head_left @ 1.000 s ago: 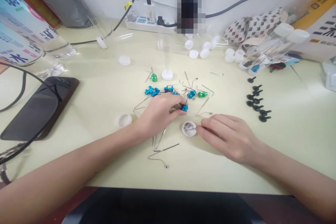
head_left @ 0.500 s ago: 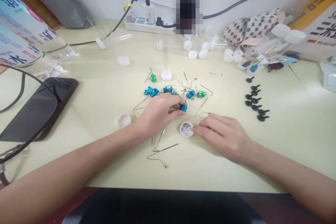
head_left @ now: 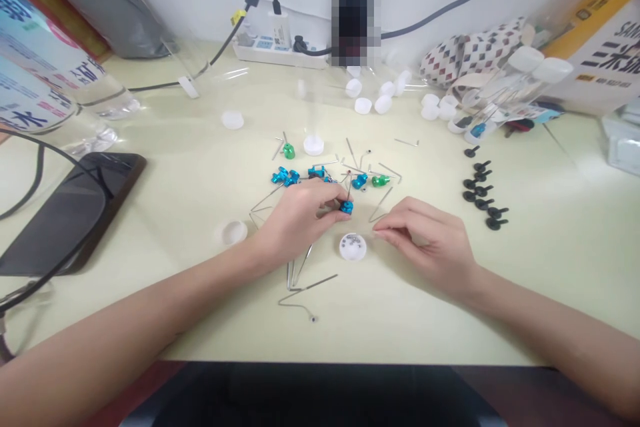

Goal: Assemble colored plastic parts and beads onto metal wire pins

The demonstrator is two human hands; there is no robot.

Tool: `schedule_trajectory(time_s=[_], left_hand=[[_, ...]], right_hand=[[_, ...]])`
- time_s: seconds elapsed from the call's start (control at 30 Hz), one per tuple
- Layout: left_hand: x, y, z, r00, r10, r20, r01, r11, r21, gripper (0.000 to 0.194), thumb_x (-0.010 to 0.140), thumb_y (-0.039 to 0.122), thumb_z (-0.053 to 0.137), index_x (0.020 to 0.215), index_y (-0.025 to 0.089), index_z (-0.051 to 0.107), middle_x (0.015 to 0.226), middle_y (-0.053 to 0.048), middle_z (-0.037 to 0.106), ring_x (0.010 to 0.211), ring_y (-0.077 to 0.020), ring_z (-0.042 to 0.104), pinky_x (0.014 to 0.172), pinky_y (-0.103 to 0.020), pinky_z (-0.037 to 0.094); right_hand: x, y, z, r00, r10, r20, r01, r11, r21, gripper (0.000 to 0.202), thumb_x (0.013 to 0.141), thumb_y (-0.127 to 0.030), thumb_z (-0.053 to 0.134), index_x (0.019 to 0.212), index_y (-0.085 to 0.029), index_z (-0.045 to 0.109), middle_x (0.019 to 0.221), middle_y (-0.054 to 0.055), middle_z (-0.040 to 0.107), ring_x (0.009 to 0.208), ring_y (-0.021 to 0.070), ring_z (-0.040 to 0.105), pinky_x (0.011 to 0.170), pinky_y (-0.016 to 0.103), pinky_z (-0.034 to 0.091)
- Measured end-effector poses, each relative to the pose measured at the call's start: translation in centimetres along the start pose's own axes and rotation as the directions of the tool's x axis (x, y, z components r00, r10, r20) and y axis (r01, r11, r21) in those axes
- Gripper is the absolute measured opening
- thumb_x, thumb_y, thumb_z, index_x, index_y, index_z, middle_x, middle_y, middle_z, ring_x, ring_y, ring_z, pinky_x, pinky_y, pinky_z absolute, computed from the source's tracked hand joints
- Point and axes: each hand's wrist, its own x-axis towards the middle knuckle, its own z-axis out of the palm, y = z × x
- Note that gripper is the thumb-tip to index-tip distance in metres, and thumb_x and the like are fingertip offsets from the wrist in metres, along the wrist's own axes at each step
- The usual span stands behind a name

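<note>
My left hand [head_left: 307,217] pinches a small blue metal fitting [head_left: 347,207] between thumb and fingertips, and a thin rod rises from it. My right hand [head_left: 425,240] is closed in a pinch just right of a white cap [head_left: 353,247] with several tiny metal pieces in it. Whatever sits between those right fingertips is too small to name. Beyond the left hand lie more blue fittings [head_left: 359,181] and a green fitting [head_left: 381,181]. A thin bent metal rod [head_left: 383,203] lies between the hands, by the right fingertips.
Several black thumbscrew-like pieces [head_left: 483,191] lie at the right. Bent rods [head_left: 305,289] are spread near the table's front. A phone [head_left: 75,210] and water bottles [head_left: 60,80] stand left. At the back are a power strip [head_left: 280,53], white caps [head_left: 363,105] and clear tubes [head_left: 510,87].
My right hand has drawn back from inside the white cap's rim, slightly up and away. The left hand keeps its hold on the blue fitting. The whole view has shifted slightly.
</note>
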Motion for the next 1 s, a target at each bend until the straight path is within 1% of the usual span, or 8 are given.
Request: schedule_trajectory(time_s=[0.07,0.17,0.27,0.37,0.43,0.6,0.77,1.0], left_hand=[[-0.03,0.20,-0.04,1.000,-0.029,-0.010,0.029,0.999,-0.037,0.009,0.077,0.014,0.063,0.085,0.017,0.064,0.082,-0.002,0.068,0.079,-0.0164,0.061,0.072,-0.028,0.049],[-0.09,0.49,-0.11,0.998,-0.066,0.000,0.065,0.988,-0.140,0.014,0.077,0.010,0.061,0.089,0.018,0.063,0.088,-0.001,0.067,0.084,-0.0149,0.063,0.076,-0.026,0.050],[-0.10,0.57,-0.15,0.996,-0.085,0.023,0.088,0.978,-0.189,0.014,0.077,0.010,0.060,0.087,0.019,0.061,0.088,0.000,0.068,0.083,-0.0143,0.063,0.076,-0.026,0.050],[-0.01,0.46,-0.17,0.994,-0.104,0.043,0.111,0.967,-0.228,0.008,0.078,0.012,0.060,0.083,0.019,0.060,0.089,-0.001,0.068,0.081,-0.0153,0.063,0.074,-0.028,0.051],[0.09,0.41,-0.20,0.992,-0.112,0.063,0.125,0.953,-0.277,0.005,0.079,0.013,0.058,0.081,0.018,0.058,0.092,-0.002,0.068,0.083,-0.0164,0.063,0.075,-0.030,0.051],[0.28,0.57,-0.28,0.989,-0.100,0.111,0.134,0.923,-0.360,0.011,0.082,0.011,0.053,0.089,0.017,0.060,0.095,-0.004,0.067,0.089,-0.0171,0.063,0.082,-0.032,0.051],[0.24,0.64,-0.26,0.988,-0.094,0.126,0.134,0.922,-0.362,0.013,0.082,0.010,0.054,0.090,0.017,0.062,0.095,-0.004,0.067,0.091,-0.0170,0.063,0.084,-0.032,0.051],[0.15,0.75,-0.26,0.987,-0.102,0.126,0.141,0.927,-0.349,0.008,0.080,0.012,0.059,0.085,0.017,0.062,0.094,-0.004,0.068,0.087,-0.0163,0.064,0.082,-0.031,0.052]], right_hand=[[0.19,0.22,-0.13,0.996,0.075,-0.043,-0.073,0.997,0.032,0.007,0.084,-0.014,0.057,0.084,-0.017,0.064,0.074,0.003,0.059,0.064,0.0116,0.055,0.057,0.025,0.044],[0.38,0.55,-0.17,0.984,0.165,-0.060,-0.162,0.986,0.049,0.007,0.084,-0.016,0.058,0.082,-0.017,0.065,0.073,0.002,0.059,0.063,0.0116,0.054,0.054,0.025,0.041],[0.44,0.68,-0.03,0.978,0.199,-0.062,-0.194,0.978,0.080,0.006,0.084,-0.018,0.059,0.082,-0.018,0.065,0.073,0.002,0.059,0.063,0.0114,0.053,0.052,0.025,0.040],[0.43,0.66,0.14,0.978,0.191,-0.084,-0.182,0.978,0.104,0.006,0.084,-0.019,0.059,0.081,-0.018,0.065,0.072,0.001,0.059,0.061,0.0112,0.052,0.054,0.025,0.040],[0.42,0.65,0.20,0.978,0.179,-0.106,-0.167,0.980,0.105,0.007,0.083,-0.019,0.059,0.081,-0.018,0.065,0.071,0.001,0.058,0.061,0.0113,0.051,0.055,0.025,0.040],[0.51,0.70,0.18,0.978,0.162,-0.133,-0.152,0.985,0.078,0.007,0.083,-0.018,0.059,0.080,-0.017,0.065,0.069,0.001,0.057,0.059,0.0112,0.050,0.054,0.025,0.040],[0.57,0.77,0.34,0.981,0.134,-0.141,-0.127,0.990,0.060,0.007,0.083,-0.016,0.058,0.079,-0.017,0.064,0.067,0.000,0.055,0.057,0.0099,0.048,0.052,0.024,0.038],[0.52,0.81,0.45,0.985,0.103,-0.138,-0.100,0.995,0.030,0.007,0.083,-0.015,0.058,0.080,-0.017,0.064,0.065,-0.001,0.053,0.056,0.0090,0.046,0.053,0.023,0.037]])
